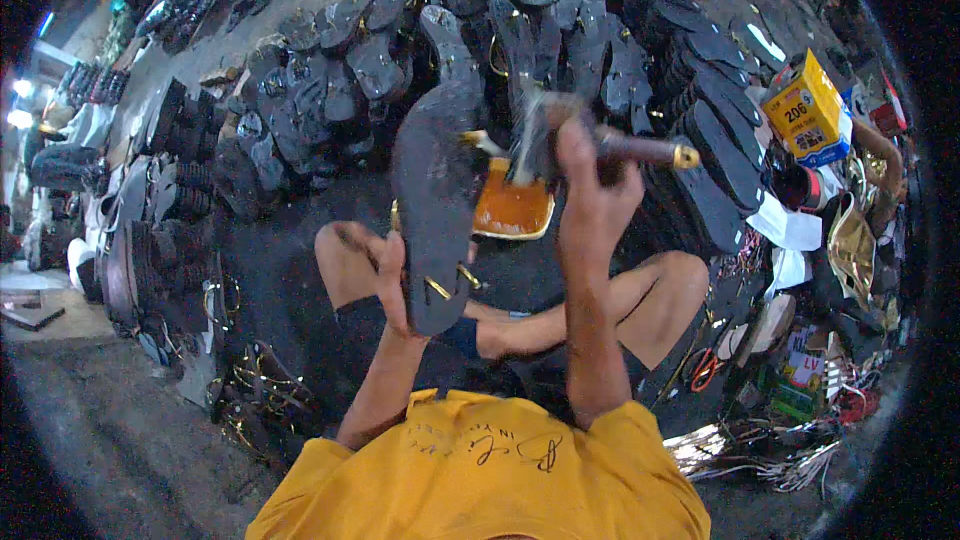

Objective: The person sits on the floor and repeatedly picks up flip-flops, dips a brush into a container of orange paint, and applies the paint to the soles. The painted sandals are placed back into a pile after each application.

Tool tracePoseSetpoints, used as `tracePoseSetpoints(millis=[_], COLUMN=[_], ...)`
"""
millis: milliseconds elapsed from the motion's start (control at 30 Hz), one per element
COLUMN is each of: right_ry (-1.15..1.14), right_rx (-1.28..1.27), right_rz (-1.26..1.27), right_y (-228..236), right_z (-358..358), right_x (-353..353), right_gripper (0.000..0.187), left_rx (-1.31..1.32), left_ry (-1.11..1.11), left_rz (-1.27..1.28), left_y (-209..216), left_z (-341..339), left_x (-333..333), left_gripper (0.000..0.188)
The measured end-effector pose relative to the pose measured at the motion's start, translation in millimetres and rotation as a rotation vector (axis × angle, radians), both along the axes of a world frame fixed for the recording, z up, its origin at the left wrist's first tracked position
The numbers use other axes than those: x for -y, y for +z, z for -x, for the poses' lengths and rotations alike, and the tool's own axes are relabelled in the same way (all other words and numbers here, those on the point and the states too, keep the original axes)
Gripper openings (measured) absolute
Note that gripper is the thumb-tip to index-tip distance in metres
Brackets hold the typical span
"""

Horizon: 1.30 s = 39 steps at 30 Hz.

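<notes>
My left hand (393, 280) grips a dark sandal sole (435, 180) by its near end and holds it up lengthwise. Short gold strap ends stick out of the sole near my fingers. To its right, my right hand (597, 180) is closed around a brush (640, 148) with a brownish-purple handle and a gold-coloured tip. Motion blurs the bristle end, which is close to the sole; whether they touch I cannot tell. Beneath the brush lies a shallow pale-rimmed tray (520, 236) with amber-orange liquid, partly covered by the brush and my hand.
Dark soles (375, 65) spread in an arc beyond my hands, many looking wet. Stacked soles (715, 130) stand to the right, near a yellow box (808, 110). More sandals (170, 210) pile up on the left. Gold straps (265, 390) and loose strips (760, 455) lie nearer me.
</notes>
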State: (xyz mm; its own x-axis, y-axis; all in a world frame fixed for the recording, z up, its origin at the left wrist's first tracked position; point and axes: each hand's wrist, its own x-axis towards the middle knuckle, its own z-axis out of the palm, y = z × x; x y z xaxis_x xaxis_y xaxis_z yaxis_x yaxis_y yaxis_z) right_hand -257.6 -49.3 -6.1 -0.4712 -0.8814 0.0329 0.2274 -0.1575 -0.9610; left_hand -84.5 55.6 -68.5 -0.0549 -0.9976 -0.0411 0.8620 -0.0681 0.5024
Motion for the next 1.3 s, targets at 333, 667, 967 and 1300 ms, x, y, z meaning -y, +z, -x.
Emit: tracePoseSetpoints(millis=[333,667,967,1300], right_ry=[0.429,0.364,0.264,0.381], right_rx=[-0.163,-0.535,-0.474,-0.356], right_rz=[0.065,0.251,0.332,0.052], right_y=[11,3,-14,-40], right_z=[-25,-28,-25,-14], right_x=[-57,-53,-47,-97], right_gripper=[0.03,0.03,0.03,0.035], left_rx=[-0.161,-0.069,-0.082,0.763], left_ry=[0.124,0.142,0.203,0.85], left_rz=[0.029,0.049,-0.028,-0.335], left_y=[-18,-47,-47,58], left_z=[-18,-12,-13,-60], left_x=[20,23,24,57], left_gripper=[0.048,0.064,0.05,0.046])
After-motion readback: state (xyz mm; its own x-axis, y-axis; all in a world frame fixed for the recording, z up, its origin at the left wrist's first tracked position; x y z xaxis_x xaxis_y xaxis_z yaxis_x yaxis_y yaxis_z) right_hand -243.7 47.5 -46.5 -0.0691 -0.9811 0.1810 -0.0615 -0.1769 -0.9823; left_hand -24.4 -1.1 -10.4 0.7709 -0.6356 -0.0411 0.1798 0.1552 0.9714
